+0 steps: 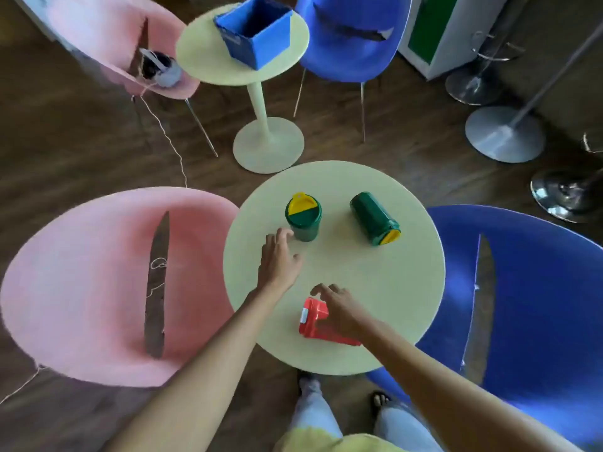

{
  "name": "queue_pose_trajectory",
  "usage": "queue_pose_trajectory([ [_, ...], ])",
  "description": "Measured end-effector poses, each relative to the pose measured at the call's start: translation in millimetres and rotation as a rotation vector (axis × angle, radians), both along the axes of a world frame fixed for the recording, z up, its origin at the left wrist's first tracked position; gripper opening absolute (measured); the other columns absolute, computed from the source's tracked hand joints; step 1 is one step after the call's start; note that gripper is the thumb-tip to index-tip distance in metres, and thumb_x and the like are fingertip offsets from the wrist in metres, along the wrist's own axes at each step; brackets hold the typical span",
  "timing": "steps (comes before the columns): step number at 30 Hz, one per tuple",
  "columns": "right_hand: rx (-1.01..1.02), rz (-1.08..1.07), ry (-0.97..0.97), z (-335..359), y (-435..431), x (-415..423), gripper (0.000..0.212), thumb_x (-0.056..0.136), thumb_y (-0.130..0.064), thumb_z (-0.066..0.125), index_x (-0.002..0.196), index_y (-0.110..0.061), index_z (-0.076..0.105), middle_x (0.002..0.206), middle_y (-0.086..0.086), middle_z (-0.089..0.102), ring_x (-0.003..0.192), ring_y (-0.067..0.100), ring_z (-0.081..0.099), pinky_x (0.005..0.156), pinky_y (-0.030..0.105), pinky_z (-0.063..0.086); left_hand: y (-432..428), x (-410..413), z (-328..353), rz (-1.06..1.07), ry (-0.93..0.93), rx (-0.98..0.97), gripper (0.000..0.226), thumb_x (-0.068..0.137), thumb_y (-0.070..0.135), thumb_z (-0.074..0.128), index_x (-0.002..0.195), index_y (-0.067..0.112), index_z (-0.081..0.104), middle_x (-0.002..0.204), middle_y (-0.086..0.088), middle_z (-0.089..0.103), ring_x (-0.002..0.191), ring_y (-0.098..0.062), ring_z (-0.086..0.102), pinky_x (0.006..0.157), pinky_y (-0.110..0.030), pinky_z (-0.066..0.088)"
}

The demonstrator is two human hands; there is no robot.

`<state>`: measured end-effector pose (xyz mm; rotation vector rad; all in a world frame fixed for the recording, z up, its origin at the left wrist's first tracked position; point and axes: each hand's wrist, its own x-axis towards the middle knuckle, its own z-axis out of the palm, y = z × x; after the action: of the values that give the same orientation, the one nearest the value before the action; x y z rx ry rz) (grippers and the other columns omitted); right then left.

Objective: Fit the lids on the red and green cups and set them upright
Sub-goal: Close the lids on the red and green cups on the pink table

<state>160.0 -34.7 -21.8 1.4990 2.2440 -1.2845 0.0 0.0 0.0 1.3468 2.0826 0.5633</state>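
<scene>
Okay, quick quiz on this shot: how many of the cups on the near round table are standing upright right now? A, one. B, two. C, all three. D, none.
A: only the green cup near the left hand stands upright with its lid on top; the other green cup and the red cup under the right hand lie on their sides.

No words, numbers or signs showing clearly enough to read. Nothing printed showing on the green cups, the red cup or the blue box.
</scene>
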Motion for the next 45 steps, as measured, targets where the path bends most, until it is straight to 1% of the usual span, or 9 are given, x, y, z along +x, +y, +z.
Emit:
queue_pose_trajectory([
  [7,0.041,0.087,-0.221,-38.2,-15.7,-15.7,0.105,0.068,-0.044,0.081,0.151,-0.03,0.018,0.147,0.007,0.034,0.132,0.032,0.035,0.103,0.047,0.039,55.1,-21.3,-20.7,-0.105,-0.046,0.166,0.074,0.07,0.003,0.07,0.139,0.01,0.043,0.138,-0.019,0.039,0.134,-0.031,0.033,0.112,-0.031,0.028],
  [12,0.124,0.166,-0.289,-52.5,-16.1,-15.7,0.101,0.072,-0.038,0.079,0.151,-0.025,0.018,0.144,0.008,0.04,0.13,0.034,0.039,0.101,0.046,0.036,73.7,-23.7,-31.0,-0.145,-0.079,0.077,0.053,0.085,0.013,0.063,0.136,0.017,0.052,0.154,-0.014,0.028,0.145,-0.022,0.027,0.109,-0.02,0.023],
  [17,0.164,0.001,-0.162,-51.3,-7.7,-5.9,0.088,0.064,-0.041,0.075,0.141,-0.028,0.034,0.136,-0.001,0.051,0.12,0.029,0.05,0.094,0.042,0.034,72.2,-22.0,-40.2,-0.114,-0.019,0.141,0.038,0.088,0.007,0.059,0.125,0.016,0.061,0.153,-0.01,0.036,0.143,-0.02,0.033,0.108,-0.024,0.03],
  [23,0.145,-0.264,0.083,-32.0,23.0,11.2,0.093,0.061,-0.032,0.081,0.142,-0.022,0.036,0.136,0.002,0.052,0.116,0.028,0.05,0.094,0.035,0.04,75.5,-21.4,-41.3,-0.07,-0.033,0.189,0.027,0.09,0.009,0.059,0.115,0.013,0.066,0.14,-0.01,0.048,0.131,-0.022,0.048,0.101,-0.028,0.043],
  [29,0.183,-0.369,0.178,-24.6,46.1,6.4,0.104,0.064,-0.021,0.085,0.15,-0.018,0.027,0.141,0.008,0.046,0.124,0.028,0.047,0.094,0.028,0.037,87.7,-26.9,-44.0,-0.064,0.008,0.217,0.021,0.084,-0.002,0.059,0.099,0.008,0.069,0.119,-0.014,0.056,0.113,-0.03,0.057,0.096,-0.024,0.04],
  [34,0.201,-0.49,0.238,-30.2,51.8,-3.3,0.098,0.066,-0.021,0.088,0.146,-0.019,0.032,0.141,0.004,0.044,0.125,0.026,0.047,0.086,0.025,0.04,95.3,-28.4,-42.9,-0.09,-0.017,0.186,0.015,0.082,-0.004,0.063,0.094,0.005,0.064,0.132,-0.011,0.054,0.128,-0.024,0.049,0.098,-0.018,0.032],
  [38,0.226,-0.56,0.301,-36.6,50.5,-10.7,0.093,0.067,-0.019,0.088,0.143,-0.015,0.034,0.141,0.007,0.041,0.126,0.024,0.046,0.088,0.024,0.04,100.1,-30.3,-37.9,-0.033,-0.078,0.157,0.038,0.079,0.0,0.069,0.112,0.008,0.052,0.124,-0.006,0.059,0.117,-0.025,0.056,0.086,-0.024,0.042],
  [41,0.224,-0.555,0.322,-41.5,50.0,-17.8,0.092,0.067,-0.012,0.085,0.143,-0.012,0.032,0.14,0.011,0.04,0.125,0.027,0.044,0.088,0.025,0.041,105.7,-35.4,-36.0,0.006,-0.182,0.081,0.065,0.076,0.0,0.071,0.135,0.015,0.047,0.134,-0.005,0.059,0.124,-0.02,0.055,0.101,-0.031,0.045],
  [45,0.227,-0.553,0.331,-46.4,52.6,-21.9,0.091,0.067,-0.007,0.083,0.141,-0.011,0.032,0.138,0.01,0.044,0.122,0.023,0.043,0.084,0.025,0.041,109.2,-40.4,-34.7,0.007,-0.189,0.033,0.06,0.075,0.006,0.074,0.132,0.016,0.058,0.126,-0.004,0.066,0.117,-0.02,0.06,0.1,-0.031,0.048],
])
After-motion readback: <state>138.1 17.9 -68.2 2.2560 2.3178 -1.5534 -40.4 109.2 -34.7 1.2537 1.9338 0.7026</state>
